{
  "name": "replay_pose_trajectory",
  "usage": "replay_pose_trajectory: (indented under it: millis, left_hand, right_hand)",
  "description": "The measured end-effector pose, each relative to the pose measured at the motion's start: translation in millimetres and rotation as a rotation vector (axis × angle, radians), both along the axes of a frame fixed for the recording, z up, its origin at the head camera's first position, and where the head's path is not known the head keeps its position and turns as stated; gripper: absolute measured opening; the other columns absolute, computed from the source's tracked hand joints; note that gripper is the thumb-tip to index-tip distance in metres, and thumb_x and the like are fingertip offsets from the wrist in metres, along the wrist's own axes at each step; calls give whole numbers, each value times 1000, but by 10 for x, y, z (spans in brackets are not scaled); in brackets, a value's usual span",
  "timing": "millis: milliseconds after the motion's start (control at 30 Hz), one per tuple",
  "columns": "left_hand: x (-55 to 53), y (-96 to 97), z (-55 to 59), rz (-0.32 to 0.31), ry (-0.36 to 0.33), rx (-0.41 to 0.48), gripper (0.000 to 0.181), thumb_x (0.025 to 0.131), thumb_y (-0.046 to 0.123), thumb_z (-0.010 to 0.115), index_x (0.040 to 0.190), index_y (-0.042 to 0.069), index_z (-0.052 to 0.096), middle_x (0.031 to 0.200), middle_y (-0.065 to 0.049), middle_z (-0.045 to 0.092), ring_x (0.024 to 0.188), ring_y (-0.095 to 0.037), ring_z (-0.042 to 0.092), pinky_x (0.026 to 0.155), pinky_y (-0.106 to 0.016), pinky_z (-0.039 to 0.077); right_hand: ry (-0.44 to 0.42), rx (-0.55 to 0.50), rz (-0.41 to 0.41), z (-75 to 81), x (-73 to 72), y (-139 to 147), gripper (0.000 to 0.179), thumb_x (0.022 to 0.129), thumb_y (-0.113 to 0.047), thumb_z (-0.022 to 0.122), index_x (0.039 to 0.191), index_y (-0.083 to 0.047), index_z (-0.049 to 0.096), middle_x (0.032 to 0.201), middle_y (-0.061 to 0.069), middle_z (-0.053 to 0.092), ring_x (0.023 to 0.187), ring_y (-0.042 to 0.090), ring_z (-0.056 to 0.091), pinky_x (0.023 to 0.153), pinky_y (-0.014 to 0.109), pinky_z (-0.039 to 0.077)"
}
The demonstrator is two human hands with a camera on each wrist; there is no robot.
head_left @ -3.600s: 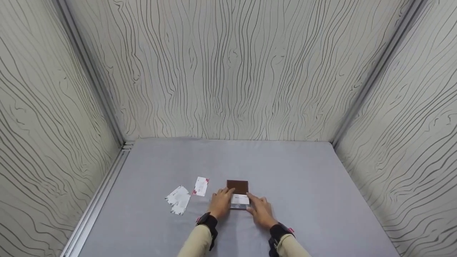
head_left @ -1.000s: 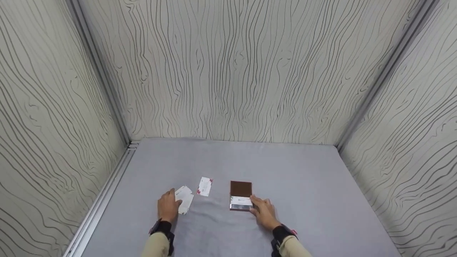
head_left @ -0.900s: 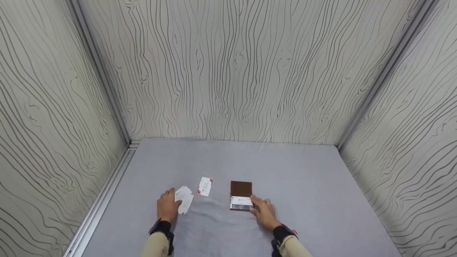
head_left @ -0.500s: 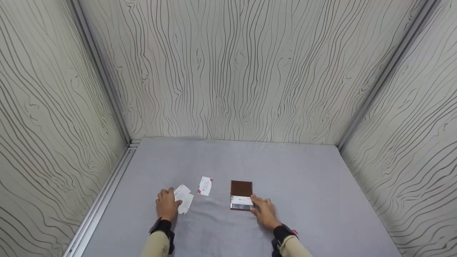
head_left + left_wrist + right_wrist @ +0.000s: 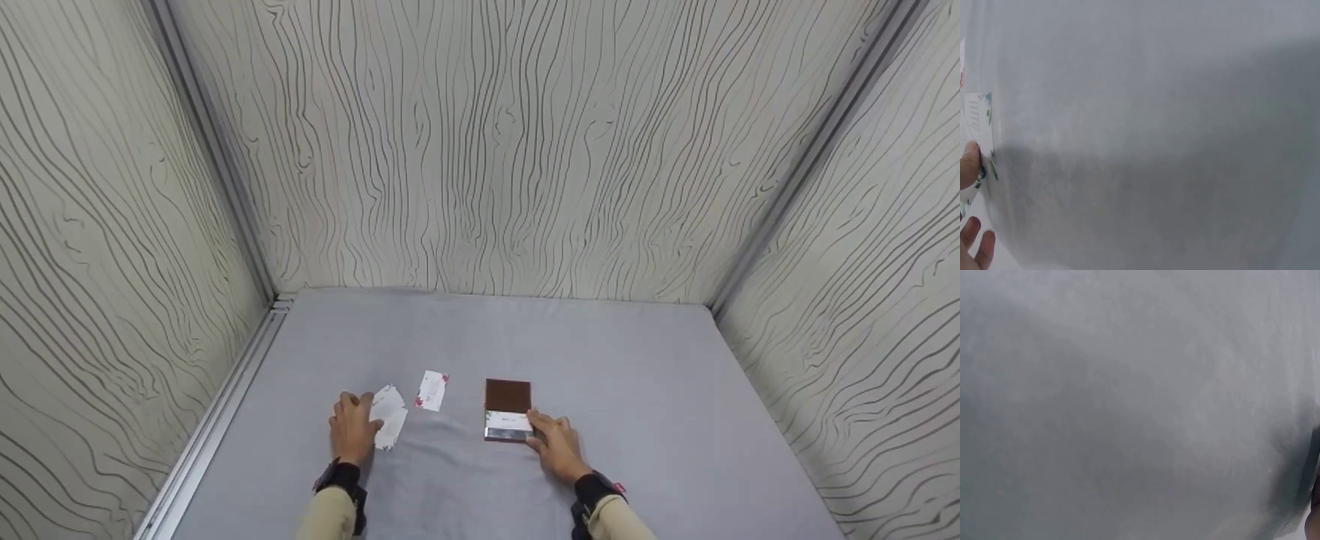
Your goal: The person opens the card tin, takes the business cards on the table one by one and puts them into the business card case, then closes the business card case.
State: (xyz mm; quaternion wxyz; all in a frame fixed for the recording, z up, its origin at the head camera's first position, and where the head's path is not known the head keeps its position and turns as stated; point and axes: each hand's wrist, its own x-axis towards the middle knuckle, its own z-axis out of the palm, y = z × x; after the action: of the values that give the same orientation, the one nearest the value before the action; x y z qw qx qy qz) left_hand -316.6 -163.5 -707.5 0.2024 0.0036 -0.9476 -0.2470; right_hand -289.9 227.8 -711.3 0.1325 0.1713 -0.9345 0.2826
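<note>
An opened brown card case (image 5: 508,394) lies flat in the middle of the cloth in the head view. A white card (image 5: 510,421) shows at its lower half, above a clear strip. My right hand (image 5: 556,450) holds the case by its right edge, thumb near the lower corner; the right wrist view catches just a fingertip (image 5: 1312,526). To the left, overlapping white cards (image 5: 390,429) with leafy printed edges lie fanned out. My left hand (image 5: 352,431) is at their left side, thumb touching a card (image 5: 987,121), other fingers bent and apart from it in the left wrist view.
A single white card with red corners (image 5: 431,391) lies between the fanned cards and the case. Grey cloth (image 5: 615,360) covers the table, with wrinkles near its front. Wood-patterned panels (image 5: 480,150) stand at the back and both sides; a metal rail (image 5: 217,420) runs along the left.
My left hand has gone from the case to the fanned cards, whose upper card has just shifted slightly right. The right hand stays at the case.
</note>
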Motion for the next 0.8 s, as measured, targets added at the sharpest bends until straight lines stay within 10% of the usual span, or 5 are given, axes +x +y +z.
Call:
replay_pose_trajectory:
  millis: [500, 800]
  left_hand:
    - [-18, 64, 42, -129, 323, 85, 21, 85, -17, 55, 95, -4, 68, 90, -18, 52, 79, -36, 55, 67, -50, 49]
    - [-6, 110, 113, -154, 308, 132, 19, 85, -16, 55, 94, -6, 69, 90, -16, 53, 80, -35, 55, 69, -47, 48]
  right_hand:
    - [-28, -25, 3, -3, 8, 1, 47, 86, -15, 72, 129, 2, 63, 133, 18, 60, 90, 28, 50, 75, 46, 42]
    - [-25, -32, 0, -4, 5, -1, 46, 86, -14, 72, 128, 2, 63, 132, 19, 60, 90, 29, 50, 75, 45, 41]
